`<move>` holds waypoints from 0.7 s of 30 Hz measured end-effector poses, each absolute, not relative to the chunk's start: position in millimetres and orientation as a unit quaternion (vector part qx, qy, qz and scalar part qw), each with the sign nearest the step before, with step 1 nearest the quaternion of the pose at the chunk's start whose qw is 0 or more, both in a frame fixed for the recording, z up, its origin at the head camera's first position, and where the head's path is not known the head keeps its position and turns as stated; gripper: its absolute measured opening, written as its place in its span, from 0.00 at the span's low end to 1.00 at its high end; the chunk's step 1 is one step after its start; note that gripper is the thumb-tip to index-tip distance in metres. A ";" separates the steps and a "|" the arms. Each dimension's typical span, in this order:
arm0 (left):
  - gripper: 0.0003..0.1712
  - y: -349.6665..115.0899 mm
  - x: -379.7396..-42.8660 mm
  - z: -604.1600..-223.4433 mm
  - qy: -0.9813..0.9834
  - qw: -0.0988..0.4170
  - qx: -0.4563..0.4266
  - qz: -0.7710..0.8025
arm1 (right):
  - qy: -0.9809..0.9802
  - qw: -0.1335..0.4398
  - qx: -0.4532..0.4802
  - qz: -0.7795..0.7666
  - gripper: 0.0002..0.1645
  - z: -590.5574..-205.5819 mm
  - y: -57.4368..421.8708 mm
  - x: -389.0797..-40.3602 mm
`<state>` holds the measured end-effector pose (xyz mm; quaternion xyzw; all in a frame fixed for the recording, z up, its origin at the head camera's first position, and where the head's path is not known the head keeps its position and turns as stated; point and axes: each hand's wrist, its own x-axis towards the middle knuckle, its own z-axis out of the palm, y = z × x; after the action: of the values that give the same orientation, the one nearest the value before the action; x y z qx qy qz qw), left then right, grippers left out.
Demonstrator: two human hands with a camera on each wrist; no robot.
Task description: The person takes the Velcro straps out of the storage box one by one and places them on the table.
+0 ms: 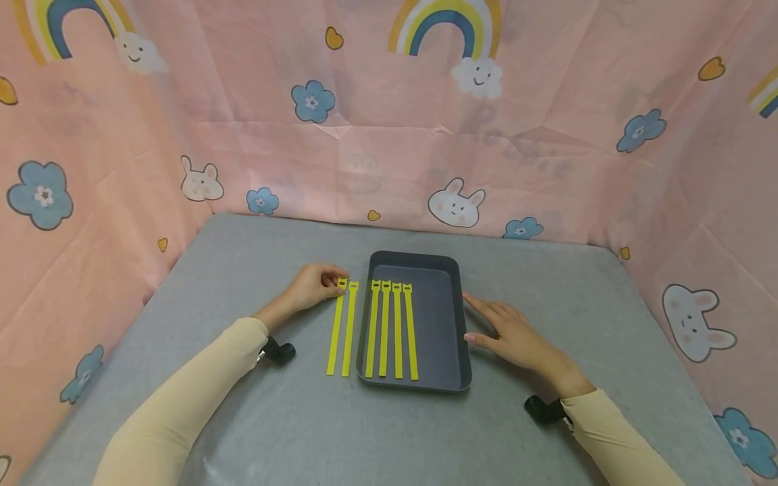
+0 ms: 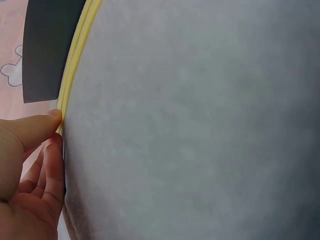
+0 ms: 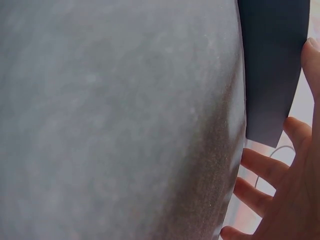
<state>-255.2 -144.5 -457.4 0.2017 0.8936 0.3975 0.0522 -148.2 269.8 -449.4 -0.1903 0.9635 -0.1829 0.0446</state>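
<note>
My left hand point(image 1: 313, 285) pinches the slotted head of a yellow hook-and-loop cable tie point(image 1: 335, 331) between thumb and fingers. That tie lies lengthwise on the table, and a second yellow tie point(image 1: 350, 331) is just right of it. In the left wrist view the thumb point(image 2: 37, 127) meets the end of the yellow strips. Several matching ties point(image 1: 384, 331) lie side by side in the left half of a dark grey tray point(image 1: 440, 324), heads at the far end. With fingers spread, my right hand point(image 1: 516, 337) rests its fingertips against the tray's right side.
A grey cloth-covered table point(image 1: 273, 418) surrounds the tray. Pink printed curtains point(image 1: 389, 162) stand behind the table and along both sides. A black wrist camera point(image 1: 278, 352) is strapped to the left wrist, another black camera point(image 1: 543, 410) to the right.
</note>
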 end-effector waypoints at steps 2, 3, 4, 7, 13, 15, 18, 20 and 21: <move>0.17 -144.2 -254.5 -456.8 0.896 0.050 0.201 0.394 | 0.963 0.045 -0.190 -0.184 0.47 -449.2 269.8 -148.1; 0.17 -143.9 -254.3 -456.5 0.897 0.049 0.201 0.391 | 0.963 0.045 -0.190 -0.184 0.48 -449.1 269.7 -148.1; 0.17 -143.7 -254.1 -456.3 0.898 0.047 0.200 0.390 | 0.963 0.046 -0.190 -0.185 0.48 -449.1 269.7 -148.0; 0.17 -143.2 -253.8 -456.3 0.901 0.043 0.200 0.382 | 0.963 0.047 -0.189 -0.186 0.48 -448.9 269.7 -147.9; 0.18 -142.7 -253.9 -455.9 0.905 0.038 0.202 0.372 | 0.962 0.045 -0.192 -0.187 0.48 -448.9 269.7 -147.9; 0.18 -142.8 -253.9 -455.6 0.905 0.037 0.202 0.372 | 0.963 0.046 -0.191 -0.186 0.48 -449.0 269.7 -147.8; 0.18 -143.3 -254.2 -455.3 0.905 0.039 0.204 0.371 | 0.963 0.046 -0.191 -0.184 0.47 -449.1 269.8 -148.0; 0.18 -143.9 -254.2 -454.6 0.904 0.039 0.208 0.371 | 0.963 0.046 -0.190 -0.184 0.47 -449.1 269.8 -148.0; 0.18 -144.2 -254.6 -454.1 0.904 0.038 0.209 0.370 | 0.963 0.045 -0.190 -0.183 0.47 -449.0 269.9 -148.0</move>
<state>-254.6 -144.2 -454.1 0.2087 0.9044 0.3701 0.0385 -148.0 269.9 -449.0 -0.1903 0.9634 -0.1833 0.0452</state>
